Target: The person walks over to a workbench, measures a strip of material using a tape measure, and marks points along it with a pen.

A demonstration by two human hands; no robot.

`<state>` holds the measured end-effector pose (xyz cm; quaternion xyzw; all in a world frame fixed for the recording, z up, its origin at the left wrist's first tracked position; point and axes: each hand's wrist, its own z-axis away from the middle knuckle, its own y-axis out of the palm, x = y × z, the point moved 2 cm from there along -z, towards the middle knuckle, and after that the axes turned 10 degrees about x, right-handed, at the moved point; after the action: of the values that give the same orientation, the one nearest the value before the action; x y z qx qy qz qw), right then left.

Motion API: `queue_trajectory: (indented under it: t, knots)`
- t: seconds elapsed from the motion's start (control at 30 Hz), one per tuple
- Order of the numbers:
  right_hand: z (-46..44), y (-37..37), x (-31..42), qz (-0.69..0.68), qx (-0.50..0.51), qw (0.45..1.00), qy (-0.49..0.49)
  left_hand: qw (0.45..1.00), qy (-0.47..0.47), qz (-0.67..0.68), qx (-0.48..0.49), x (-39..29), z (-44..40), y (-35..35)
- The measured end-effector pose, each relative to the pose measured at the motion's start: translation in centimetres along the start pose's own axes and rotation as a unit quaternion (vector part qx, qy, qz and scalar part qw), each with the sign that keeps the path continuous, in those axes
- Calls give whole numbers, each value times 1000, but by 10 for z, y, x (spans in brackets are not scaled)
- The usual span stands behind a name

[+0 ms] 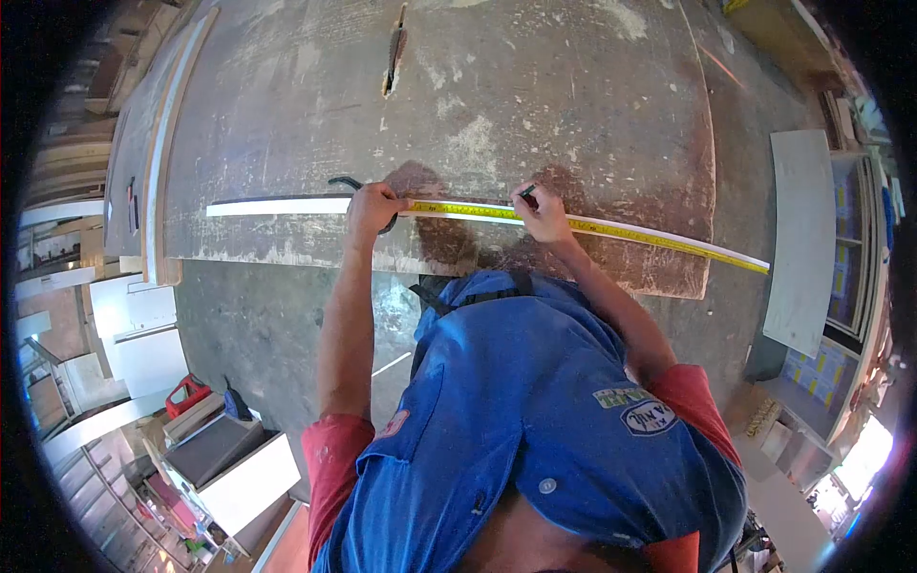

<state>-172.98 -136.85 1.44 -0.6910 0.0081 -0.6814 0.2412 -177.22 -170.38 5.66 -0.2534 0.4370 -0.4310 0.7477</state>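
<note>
Left hand [371, 215] pinched the yellow tape [468, 209] along the white strip [277, 206] across mid-frame, right hand [544, 218] gripping a dark pencil-like tool [526, 191], the apparent measuring calling for steady alignment.

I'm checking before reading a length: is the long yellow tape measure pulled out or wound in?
Pulled out: the long yellow tape measure stretches along the thin white strip, from the left hand past the right hand.

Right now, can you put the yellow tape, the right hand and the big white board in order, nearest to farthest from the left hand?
1. Yellow tape: touching the left hand.
2. Right hand: further right, along the tape.
3. Big white board: far right, past the table.
</note>
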Motion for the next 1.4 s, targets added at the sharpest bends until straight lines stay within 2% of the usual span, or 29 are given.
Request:
queue_trajectory:
  t: [0.2,0.4,0.47,0.9,0.97,1.2,1.27,1.4]
  knots:
    - [-2,0,2,28,-5,1000,-10,1000,-18,10,14,-2,3,0]
    - [0,1,6,34,10,999,36,1000,-3,9,-3,5,-2,4]
    - [-1,1,5,45,4,999,11,1000,-14,-13,1,2,0,2]
    - [-1,3,3,30,10,999,29,1000,-20,8,13,1,-1,1]
    - [-1,3,5,29,-18,999,-15,1000,-22,3,17,0,-1,1]
    - [-1,2,8,35,-11,999,-1,999,-27,11,13,5,-2,4]
    - [-1,2,7,20,-3,1000,13,1000,16,-7,-19,9,-4,7]
    - [-2,4,6,26,-3,1000,-9,1000,7,6,-5,4,-2,3]
